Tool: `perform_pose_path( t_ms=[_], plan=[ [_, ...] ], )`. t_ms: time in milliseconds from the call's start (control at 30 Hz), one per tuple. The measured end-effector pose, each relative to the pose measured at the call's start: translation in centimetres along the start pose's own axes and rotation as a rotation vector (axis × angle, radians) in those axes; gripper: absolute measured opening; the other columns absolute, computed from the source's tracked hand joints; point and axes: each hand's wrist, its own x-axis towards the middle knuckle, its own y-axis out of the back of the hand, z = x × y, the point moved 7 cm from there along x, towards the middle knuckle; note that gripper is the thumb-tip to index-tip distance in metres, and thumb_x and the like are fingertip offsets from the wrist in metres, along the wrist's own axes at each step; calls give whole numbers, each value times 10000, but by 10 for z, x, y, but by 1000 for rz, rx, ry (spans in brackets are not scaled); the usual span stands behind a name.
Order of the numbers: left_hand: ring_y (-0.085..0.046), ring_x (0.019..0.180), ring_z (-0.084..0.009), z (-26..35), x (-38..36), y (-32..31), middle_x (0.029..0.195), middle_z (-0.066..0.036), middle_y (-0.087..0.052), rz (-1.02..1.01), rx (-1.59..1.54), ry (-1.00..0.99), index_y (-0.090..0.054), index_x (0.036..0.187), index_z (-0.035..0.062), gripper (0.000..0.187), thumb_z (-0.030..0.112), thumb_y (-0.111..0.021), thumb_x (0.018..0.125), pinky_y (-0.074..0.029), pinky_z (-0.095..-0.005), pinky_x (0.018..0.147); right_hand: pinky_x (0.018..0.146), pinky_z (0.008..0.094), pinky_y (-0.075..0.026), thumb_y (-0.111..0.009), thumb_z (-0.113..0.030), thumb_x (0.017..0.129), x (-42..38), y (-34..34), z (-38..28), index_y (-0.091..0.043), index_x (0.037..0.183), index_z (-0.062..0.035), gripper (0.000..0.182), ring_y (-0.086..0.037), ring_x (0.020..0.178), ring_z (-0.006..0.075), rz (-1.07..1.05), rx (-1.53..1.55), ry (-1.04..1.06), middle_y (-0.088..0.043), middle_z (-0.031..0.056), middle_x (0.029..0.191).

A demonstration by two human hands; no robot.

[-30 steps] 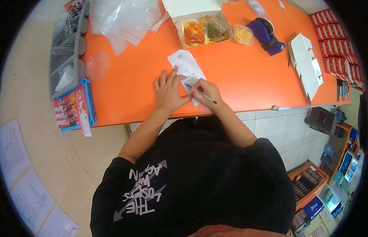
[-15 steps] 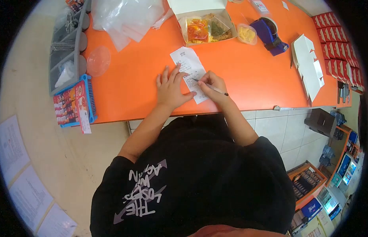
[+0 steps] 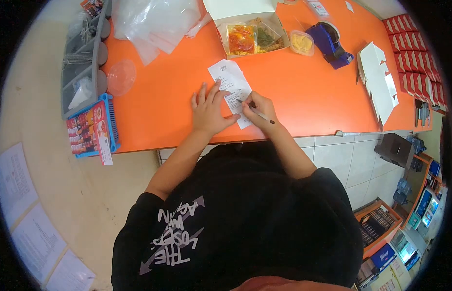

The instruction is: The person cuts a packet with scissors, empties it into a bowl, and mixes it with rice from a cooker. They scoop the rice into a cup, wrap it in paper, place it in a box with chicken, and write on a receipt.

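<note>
A long white printed receipt lies on the orange table. My left hand rests with spread fingers across its left side and the table, palm down, holding nothing. In my right hand is a pen, pinched near its tip, which points at the middle of the receipt. Beyond the receipt stands an open white food box with a bag of red-orange food and a bag of greens inside. A small tub of yellow pieces sits right beside the box.
A blue tape dispenser is at the upper right, an unfolded white carton farther right, and stacked red boxes at the edge. Clear plastic bags, a round lid, a grey organizer and a blue basket are left.
The right hand has shifted slightly left, and the pen's rear end has swung toward me. The left hand stays in nearly the same place.
</note>
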Motion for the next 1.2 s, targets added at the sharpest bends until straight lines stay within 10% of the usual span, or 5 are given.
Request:
perform_pose_path(
  t_ms=[1200],
  plan=[
    [-207,1264,-326,1,1,0,1347,-9,-327,-26,19,-1,-507,1084,198,623,464,-709,558,-143,-539,989,508,276,-425,-595,-119,703,-3,4,-2,-486,692,-36,138,-509,517,141,-90,-67,21,-521,67,578]
  ],
)
